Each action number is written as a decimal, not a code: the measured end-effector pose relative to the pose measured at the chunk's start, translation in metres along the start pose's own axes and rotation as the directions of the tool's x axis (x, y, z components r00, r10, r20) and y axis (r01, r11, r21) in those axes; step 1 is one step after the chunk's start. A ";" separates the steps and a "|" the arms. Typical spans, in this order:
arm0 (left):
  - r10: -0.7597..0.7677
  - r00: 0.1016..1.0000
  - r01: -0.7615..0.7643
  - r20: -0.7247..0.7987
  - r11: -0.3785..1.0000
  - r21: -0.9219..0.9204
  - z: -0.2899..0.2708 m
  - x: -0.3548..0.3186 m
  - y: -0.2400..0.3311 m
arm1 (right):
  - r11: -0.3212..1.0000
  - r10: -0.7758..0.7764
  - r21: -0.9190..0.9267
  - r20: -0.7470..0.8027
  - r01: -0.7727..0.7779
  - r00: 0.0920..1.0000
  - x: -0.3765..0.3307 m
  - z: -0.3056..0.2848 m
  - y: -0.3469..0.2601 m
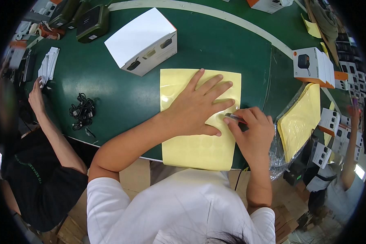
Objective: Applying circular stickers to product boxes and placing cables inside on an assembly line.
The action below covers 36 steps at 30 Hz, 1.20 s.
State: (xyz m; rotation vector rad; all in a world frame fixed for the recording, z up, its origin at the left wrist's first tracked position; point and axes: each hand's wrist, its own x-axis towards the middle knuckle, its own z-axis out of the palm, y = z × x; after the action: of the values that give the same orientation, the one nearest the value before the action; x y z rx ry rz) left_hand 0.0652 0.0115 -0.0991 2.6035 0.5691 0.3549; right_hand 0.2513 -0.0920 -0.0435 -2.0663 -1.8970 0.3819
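A yellow backing sheet (195,152) with faint rows of round clear stickers lies on the green table in front of me. My left hand (195,107) rests flat on it, fingers spread, holding nothing. At the sheet's right edge, my right hand (256,132) pinches a thin, grey metal tool (234,118). Its tip points left, close to my left fingers. The rest of the tool is hidden inside my grip, so its kind cannot be made out.
A white box (146,36) stands beyond the sheet. Black cables (83,110) lie to the left, near another person's arm (55,134) and white papers (49,65). More yellow sheets (301,122) in clear plastic are at the right, below product boxes (309,67). Green cases (92,24) sit far left.
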 end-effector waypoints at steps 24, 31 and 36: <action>-0.262 0.720 0.324 -0.643 0.946 -0.024 -0.124 -0.065 -0.043 | 0.800 0.205 0.600 -0.250 -0.015 0.946 -0.007 -0.041 0.006; -0.259 0.697 0.096 -0.669 0.958 -0.271 -0.107 -0.061 -0.048 | 0.853 0.007 0.498 -0.309 0.155 0.951 0.011 -0.055 -0.037; -0.190 0.759 0.012 -0.622 0.960 -0.278 -0.111 -0.050 0.000 | 0.869 -0.135 0.394 -0.394 0.299 0.909 0.032 -0.067 -0.067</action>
State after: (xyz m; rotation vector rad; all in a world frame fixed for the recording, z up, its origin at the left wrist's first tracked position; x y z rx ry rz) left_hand -0.0168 0.0304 -0.0104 2.1373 0.8176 1.2343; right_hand 0.2191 -0.0578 0.0450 -1.4807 -1.6174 0.3242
